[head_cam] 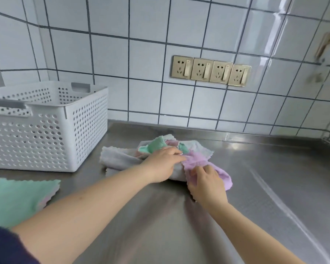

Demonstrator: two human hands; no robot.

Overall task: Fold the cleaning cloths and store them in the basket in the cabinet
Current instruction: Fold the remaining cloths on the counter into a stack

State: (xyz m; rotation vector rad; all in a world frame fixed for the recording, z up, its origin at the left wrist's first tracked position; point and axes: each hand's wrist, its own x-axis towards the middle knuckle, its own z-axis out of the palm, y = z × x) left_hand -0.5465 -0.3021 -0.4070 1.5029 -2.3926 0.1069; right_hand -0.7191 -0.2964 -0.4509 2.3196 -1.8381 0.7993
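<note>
Both hands are in the heap of unfolded cloths [152, 155] on the steel tabletop [274, 187], so the step in hand looks like picking the next cloth out to fold. The left hand [160, 164] lies on top of the heap with its fingers stretched forward and fairly straight, pressing on the grey and green folds rather than gripping them. The right hand [206, 185], just beside it on the near side, has its fingers curled into the edge of the purple cloth [198, 161] and seems to pinch it, though the exact grip is partly hidden.

To the left of the left hand, well apart from it, stands the white basket [46, 126], upright on the tabletop and not in any cabinet; nothing shows inside through its holes. Nearer than the basket, left of the left forearm, lies a green cloth [17, 199] already folded flat, with a paler layer showing at its edge.

The next move probably calls for drawing the purple cloth free while the left hand holds the rest down, then spreading it flat on the bare steel in front of the heap. The cloths are tangled, so a slow pull is wise.
</note>
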